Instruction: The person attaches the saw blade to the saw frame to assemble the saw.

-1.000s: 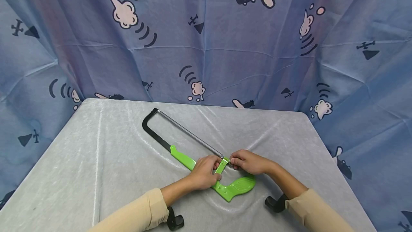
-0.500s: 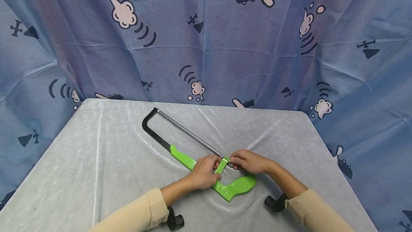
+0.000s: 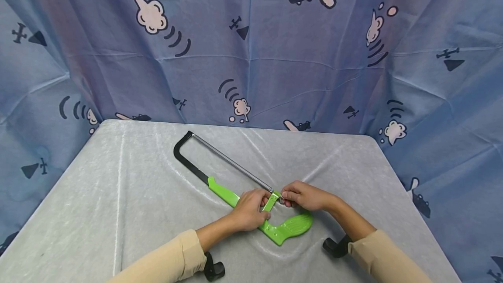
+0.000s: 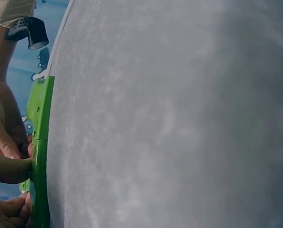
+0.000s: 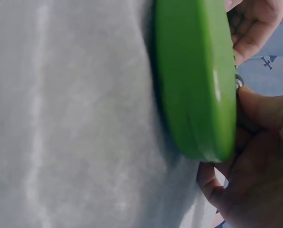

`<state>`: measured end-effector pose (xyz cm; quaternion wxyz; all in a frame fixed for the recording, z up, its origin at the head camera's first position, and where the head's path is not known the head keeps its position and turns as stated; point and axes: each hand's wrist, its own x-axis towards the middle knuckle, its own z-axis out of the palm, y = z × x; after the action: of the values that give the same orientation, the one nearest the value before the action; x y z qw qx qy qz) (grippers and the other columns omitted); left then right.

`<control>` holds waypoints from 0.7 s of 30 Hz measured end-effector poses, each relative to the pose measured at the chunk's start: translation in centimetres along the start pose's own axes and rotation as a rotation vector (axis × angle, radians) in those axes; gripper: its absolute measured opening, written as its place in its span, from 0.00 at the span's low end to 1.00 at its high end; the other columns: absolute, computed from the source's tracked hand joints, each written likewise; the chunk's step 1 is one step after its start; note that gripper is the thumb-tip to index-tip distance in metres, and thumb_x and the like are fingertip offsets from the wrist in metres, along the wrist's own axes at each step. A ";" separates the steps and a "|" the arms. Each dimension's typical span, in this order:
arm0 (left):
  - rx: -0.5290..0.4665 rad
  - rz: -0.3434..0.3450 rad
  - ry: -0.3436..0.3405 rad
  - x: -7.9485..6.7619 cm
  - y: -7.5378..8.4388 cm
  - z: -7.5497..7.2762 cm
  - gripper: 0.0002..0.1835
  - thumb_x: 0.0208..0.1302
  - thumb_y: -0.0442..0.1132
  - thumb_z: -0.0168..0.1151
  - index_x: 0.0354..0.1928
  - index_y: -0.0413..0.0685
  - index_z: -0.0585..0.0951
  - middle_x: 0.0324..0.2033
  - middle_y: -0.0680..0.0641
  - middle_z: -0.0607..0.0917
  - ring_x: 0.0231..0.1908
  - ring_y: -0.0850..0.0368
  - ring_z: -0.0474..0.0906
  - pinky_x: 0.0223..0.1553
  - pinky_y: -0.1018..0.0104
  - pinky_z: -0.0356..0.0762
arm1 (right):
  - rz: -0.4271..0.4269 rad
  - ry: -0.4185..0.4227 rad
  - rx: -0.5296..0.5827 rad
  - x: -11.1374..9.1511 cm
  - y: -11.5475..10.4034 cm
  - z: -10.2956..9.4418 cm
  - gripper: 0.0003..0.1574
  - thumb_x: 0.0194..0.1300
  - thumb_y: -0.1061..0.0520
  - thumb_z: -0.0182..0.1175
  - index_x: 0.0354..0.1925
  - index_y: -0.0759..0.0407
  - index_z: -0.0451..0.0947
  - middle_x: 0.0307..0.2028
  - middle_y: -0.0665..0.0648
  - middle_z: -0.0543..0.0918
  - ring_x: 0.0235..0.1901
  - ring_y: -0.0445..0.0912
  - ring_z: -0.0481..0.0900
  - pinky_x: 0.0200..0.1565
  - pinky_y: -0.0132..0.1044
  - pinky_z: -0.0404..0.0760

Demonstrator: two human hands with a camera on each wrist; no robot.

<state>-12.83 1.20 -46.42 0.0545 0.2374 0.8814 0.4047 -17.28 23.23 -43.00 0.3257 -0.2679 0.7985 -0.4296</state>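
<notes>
A hacksaw lies on the grey cloth in the head view, with a bright green handle (image 3: 292,227), a black bent front frame (image 3: 188,165) and a straight grey blade bar (image 3: 233,165). My left hand (image 3: 248,212) grips the green frame near the handle, thumb against the short green post (image 3: 271,203). Just past the end of that post, my right hand (image 3: 308,198) pinches a small shiny wing nut (image 5: 239,81), mostly covered by the fingertips. In the left wrist view, the thumb (image 4: 10,168) presses the green frame (image 4: 42,123).
Grey velvety cloth (image 3: 149,230) covers the table under the saw. Behind it hangs a blue curtain (image 3: 275,86) printed with planes and clouds. Black camera mounts (image 3: 214,269) sit at both wrists, below the beige sleeves (image 3: 165,261).
The right hand's fingers shift very slightly at the wing nut. The left hand and the hacksaw stay in place.
</notes>
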 end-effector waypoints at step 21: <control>-0.218 0.025 -0.166 0.1 -0.4 -3.1 0.20 0.65 0.31 0.60 0.58 0.30 0.77 0.42 0.45 0.85 0.42 0.58 0.80 0.46 0.67 0.77 | 0.043 0.140 -0.080 -1.5 -1.2 -2.4 0.19 0.77 0.57 0.50 0.52 0.72 0.76 0.43 0.65 0.82 0.44 0.57 0.79 0.47 0.47 0.77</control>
<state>-13.97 -1.15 -44.65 0.1475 0.2737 0.8216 0.4778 -17.95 25.01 -40.54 0.2672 -0.2326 0.8415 -0.4078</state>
